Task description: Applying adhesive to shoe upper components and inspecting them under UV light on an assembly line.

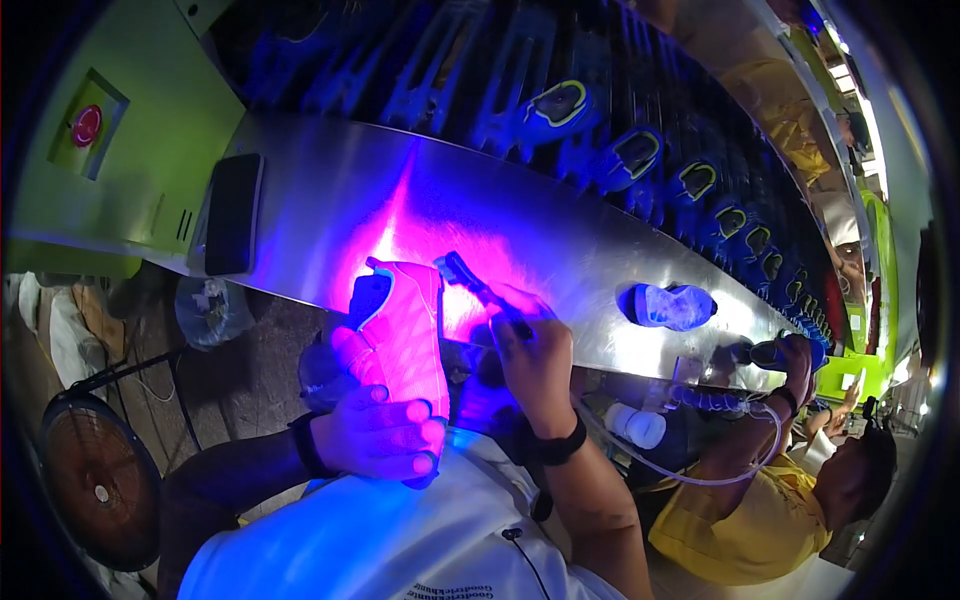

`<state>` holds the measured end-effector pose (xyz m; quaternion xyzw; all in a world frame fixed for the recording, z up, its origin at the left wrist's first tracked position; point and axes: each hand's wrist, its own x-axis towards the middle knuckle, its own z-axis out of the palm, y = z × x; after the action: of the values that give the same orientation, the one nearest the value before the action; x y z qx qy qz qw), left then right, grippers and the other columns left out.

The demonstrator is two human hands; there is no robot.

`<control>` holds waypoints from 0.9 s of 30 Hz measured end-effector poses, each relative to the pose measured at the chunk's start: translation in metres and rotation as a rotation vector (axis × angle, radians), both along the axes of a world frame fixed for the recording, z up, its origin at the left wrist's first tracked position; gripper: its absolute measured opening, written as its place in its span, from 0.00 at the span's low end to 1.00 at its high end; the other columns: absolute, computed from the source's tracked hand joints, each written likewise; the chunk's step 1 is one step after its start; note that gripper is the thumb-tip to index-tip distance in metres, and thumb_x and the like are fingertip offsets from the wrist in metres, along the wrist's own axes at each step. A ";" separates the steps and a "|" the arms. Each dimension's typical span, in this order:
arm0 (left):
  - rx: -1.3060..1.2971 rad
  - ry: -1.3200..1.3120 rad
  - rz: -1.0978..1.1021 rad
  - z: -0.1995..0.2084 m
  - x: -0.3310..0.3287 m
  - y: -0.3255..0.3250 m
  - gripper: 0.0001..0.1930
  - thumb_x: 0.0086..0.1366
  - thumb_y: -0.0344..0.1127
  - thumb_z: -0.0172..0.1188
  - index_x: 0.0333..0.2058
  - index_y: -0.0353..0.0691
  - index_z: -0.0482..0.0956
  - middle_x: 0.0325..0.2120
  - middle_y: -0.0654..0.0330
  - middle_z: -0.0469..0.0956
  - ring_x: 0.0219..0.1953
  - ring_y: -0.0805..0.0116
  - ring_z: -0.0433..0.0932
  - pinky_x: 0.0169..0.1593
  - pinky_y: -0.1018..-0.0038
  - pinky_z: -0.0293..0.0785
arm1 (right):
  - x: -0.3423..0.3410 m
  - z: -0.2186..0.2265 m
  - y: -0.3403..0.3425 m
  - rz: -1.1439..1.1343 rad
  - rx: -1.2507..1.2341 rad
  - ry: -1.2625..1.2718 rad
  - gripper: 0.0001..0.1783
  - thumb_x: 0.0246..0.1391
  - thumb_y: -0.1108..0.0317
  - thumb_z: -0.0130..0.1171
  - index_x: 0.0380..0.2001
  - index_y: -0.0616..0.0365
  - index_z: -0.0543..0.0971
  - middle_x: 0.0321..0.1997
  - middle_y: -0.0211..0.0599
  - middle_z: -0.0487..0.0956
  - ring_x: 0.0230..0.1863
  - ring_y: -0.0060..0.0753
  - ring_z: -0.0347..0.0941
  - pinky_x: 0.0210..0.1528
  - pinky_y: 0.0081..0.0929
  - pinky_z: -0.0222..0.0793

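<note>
My left hand [385, 435] is closed around the toe end of a shoe [405, 325], lit bright pink by the light over the bench. The shoe is raised at the bench's near edge, with its heel and dark opening pointing away from me. In my right hand [535, 355] is a thin dark-handled brush [470, 280], gripped between closed fingers. Its head is just right of the shoe's heel collar; whether the bristles touch the shoe, I cannot tell. Black bands circle both my wrists.
A metal bench [570, 285] runs across, bearing a black phone [234, 214] and another shoe [672, 306]. Behind it, several shoes [632, 158] line a dark rack. A green panel [130, 190] stands left, above a round fan [100, 490]. At right, a co-worker [745, 510] holds a shoe.
</note>
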<state>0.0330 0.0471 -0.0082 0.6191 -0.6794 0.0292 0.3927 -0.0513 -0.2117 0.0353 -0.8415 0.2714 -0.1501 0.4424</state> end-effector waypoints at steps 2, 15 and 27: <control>-0.022 -0.035 -0.041 -0.002 0.000 0.005 0.30 0.67 0.44 0.59 0.66 0.58 0.63 0.66 0.58 0.69 0.69 0.57 0.67 0.72 0.48 0.53 | 0.007 0.002 -0.001 0.005 -0.010 0.063 0.16 0.60 0.73 0.64 0.52 0.61 0.82 0.35 0.43 0.85 0.32 0.26 0.81 0.35 0.28 0.73; -0.148 -0.201 -0.138 -0.004 0.012 0.004 0.21 0.73 0.45 0.50 0.63 0.65 0.68 0.68 0.69 0.68 0.72 0.64 0.63 0.74 0.52 0.47 | -0.011 0.026 0.011 -0.011 0.346 0.107 0.18 0.62 0.73 0.64 0.55 0.62 0.82 0.44 0.37 0.86 0.44 0.19 0.78 0.49 0.19 0.73; -0.176 -0.075 -0.014 0.001 -0.001 0.001 0.24 0.73 0.47 0.48 0.67 0.63 0.64 0.72 0.65 0.61 0.74 0.58 0.58 0.73 0.47 0.46 | -0.057 0.016 0.035 0.062 0.399 -0.022 0.19 0.59 0.75 0.66 0.54 0.57 0.83 0.48 0.43 0.86 0.47 0.31 0.82 0.52 0.25 0.74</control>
<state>0.0317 0.0478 -0.0072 0.5760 -0.6926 0.1091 0.4202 -0.1086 -0.1772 0.0512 -0.7435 0.2651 -0.0887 0.6075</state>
